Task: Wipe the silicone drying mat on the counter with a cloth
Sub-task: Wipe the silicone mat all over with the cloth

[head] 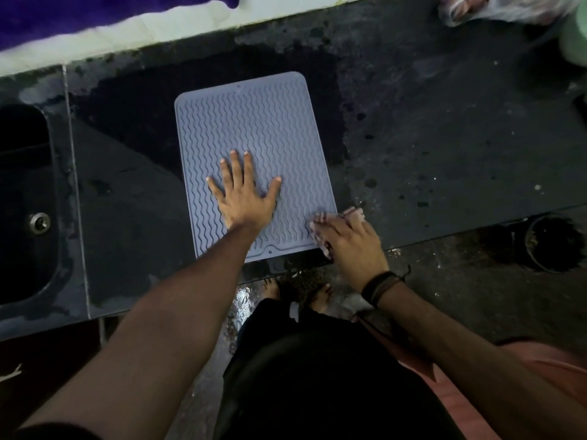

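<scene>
A grey-blue silicone drying mat (254, 128) with wavy ridges lies flat on the dark counter (444, 147), its near edge at the counter's front. My left hand (244, 195) rests flat on the mat's near half, fingers spread, holding nothing. My right hand (352, 246) presses a pinkish checked cloth (320, 222) onto the mat's near right corner; the cloth pokes out past my fingers on both sides and is mostly hidden under the hand.
A dark sink (25, 201) with a metal drain is set into the counter at the left. Wet patches surround the mat. A plastic bag (495, 7) and a pale green container (575, 39) sit at the far right. A dark pot (552, 246) stands on the floor.
</scene>
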